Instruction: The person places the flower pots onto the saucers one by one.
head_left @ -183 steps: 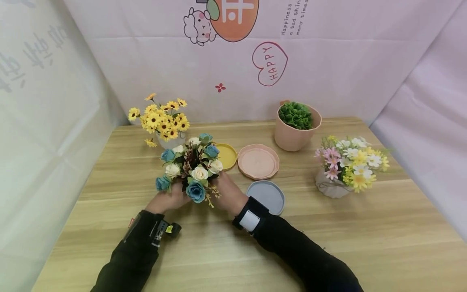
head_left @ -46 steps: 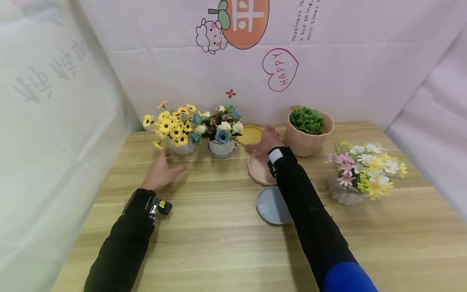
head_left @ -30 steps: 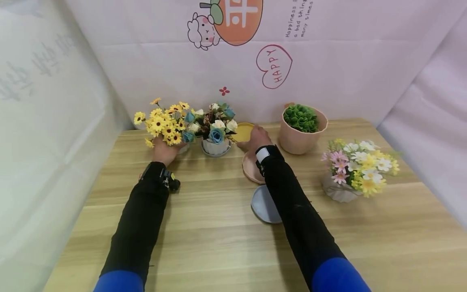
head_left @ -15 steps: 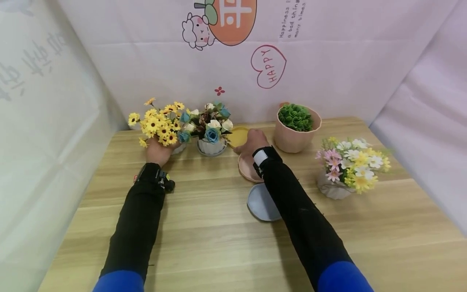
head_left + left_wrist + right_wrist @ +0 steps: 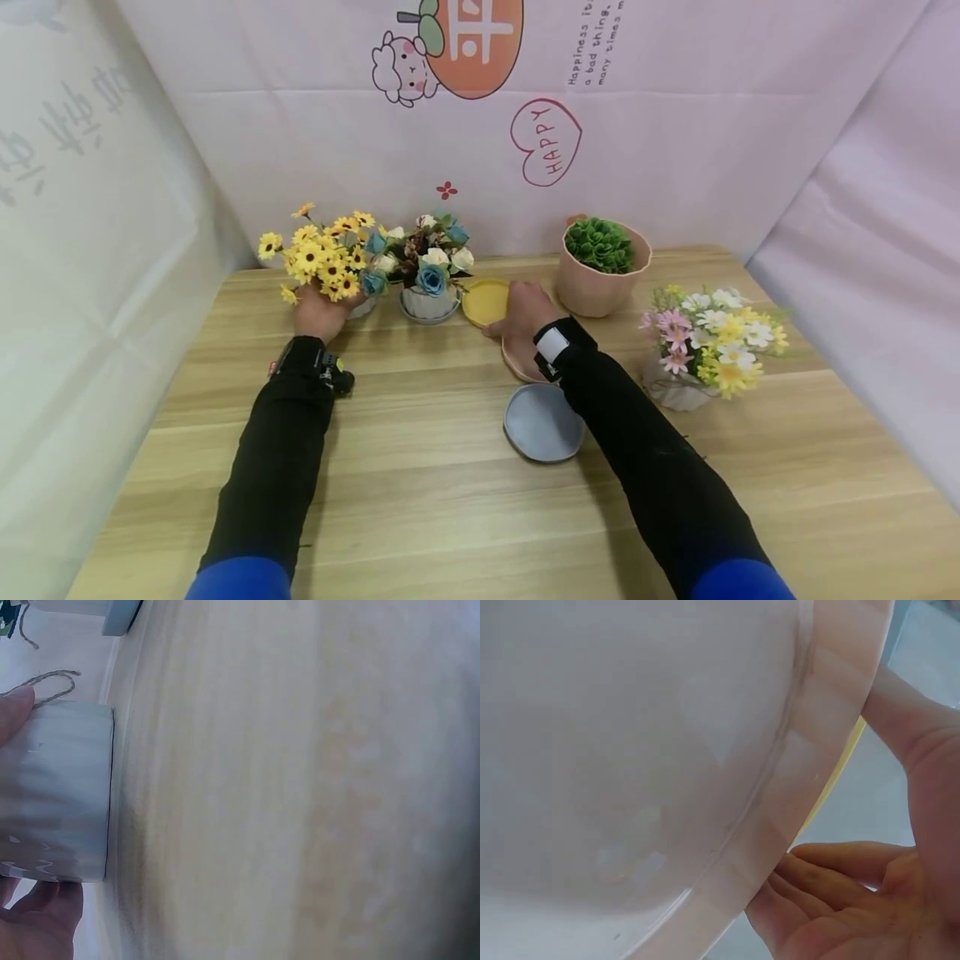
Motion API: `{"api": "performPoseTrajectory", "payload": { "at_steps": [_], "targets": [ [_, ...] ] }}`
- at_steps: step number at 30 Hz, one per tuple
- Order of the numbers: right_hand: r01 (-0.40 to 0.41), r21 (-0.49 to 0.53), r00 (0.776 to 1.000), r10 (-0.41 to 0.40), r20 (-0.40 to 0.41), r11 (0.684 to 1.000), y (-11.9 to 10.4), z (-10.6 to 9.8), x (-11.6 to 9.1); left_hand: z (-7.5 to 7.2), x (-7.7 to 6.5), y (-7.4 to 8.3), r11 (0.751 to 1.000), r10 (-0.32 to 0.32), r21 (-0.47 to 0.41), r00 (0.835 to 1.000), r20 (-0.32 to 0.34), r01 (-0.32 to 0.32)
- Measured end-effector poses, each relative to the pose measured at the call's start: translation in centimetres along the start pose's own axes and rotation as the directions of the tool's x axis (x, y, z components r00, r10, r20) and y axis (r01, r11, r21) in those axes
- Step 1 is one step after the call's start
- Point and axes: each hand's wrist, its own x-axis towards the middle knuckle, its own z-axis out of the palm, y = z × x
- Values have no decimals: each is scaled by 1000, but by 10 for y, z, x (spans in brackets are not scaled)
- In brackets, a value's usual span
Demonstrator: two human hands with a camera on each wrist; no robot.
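My left hand (image 5: 321, 317) grips the white pot (image 5: 60, 791) of yellow daisies (image 5: 318, 260) at the table's back left. In the left wrist view, thumb and fingers lie on opposite sides of that pot. My right hand (image 5: 529, 310) holds the yellow saucer (image 5: 482, 303) by its edge, thumb toward the left. Against that hand lies the pink saucer (image 5: 516, 357), partly covered by the wrist. It fills much of the right wrist view and hides the fingertips; only a sliver of yellow rim shows behind it.
Blue and white roses (image 5: 431, 265) stand in a pot on a grey saucer beside the daisies. A blue-grey saucer (image 5: 543, 423) lies nearer. To the right are a pink pot (image 5: 596, 292) with a green plant and a pot of mixed flowers (image 5: 712, 350). Cloth walls enclose the table.
The rose pot went from my hands onto a saucer at the back. My left hand took the daisy pot. My right hand reached the yellow saucer, which slid nearer; the pink saucer shifted right.
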Motion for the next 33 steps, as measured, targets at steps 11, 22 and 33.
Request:
{"api": "performPoseTrajectory", "payload": {
  "at_steps": [11,22,33],
  "targets": [
    [100,-90,990,-91,105,991,-8,-1,-35,-1,-6,3,1000,31,3,999,-8,-31],
    [337,-145,930,-305,207,930,-38,7,-76,-3,-6,2,1000,-30,3,999,11,30],
    [382,-132,909,-347,229,914,-62,24,-123,-5,-8,3,997,-79,-19,996,51,80]
  ]
}}
